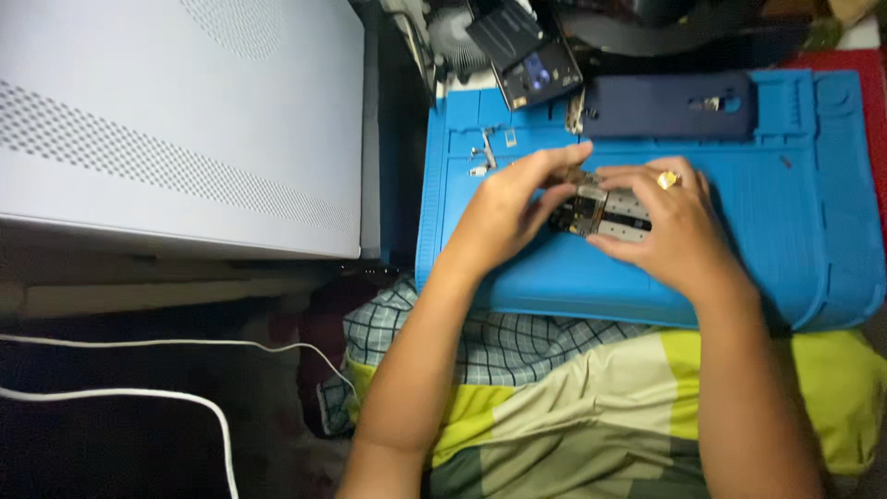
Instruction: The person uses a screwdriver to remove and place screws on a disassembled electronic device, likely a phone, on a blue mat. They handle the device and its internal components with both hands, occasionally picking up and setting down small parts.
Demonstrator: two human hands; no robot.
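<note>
Both my hands meet over a blue repair mat (804, 231) on my lap. Between them is a small phone circuit board (605, 212) with metal shields. My left hand (504, 217) pinches its left end, with thumb and fingers curled around it. My right hand (674, 226), with a gold ring on one finger, grips the board's right side from above and covers part of it. The board sits just above the mat.
A dark blue phone back cover (670, 106) lies at the mat's far edge. A black phone part (527, 55) lies beyond it. Small metal pieces (485, 157) rest in the mat's left compartments. A white perforated case (176, 120) stands at left, white cables (185, 370) below.
</note>
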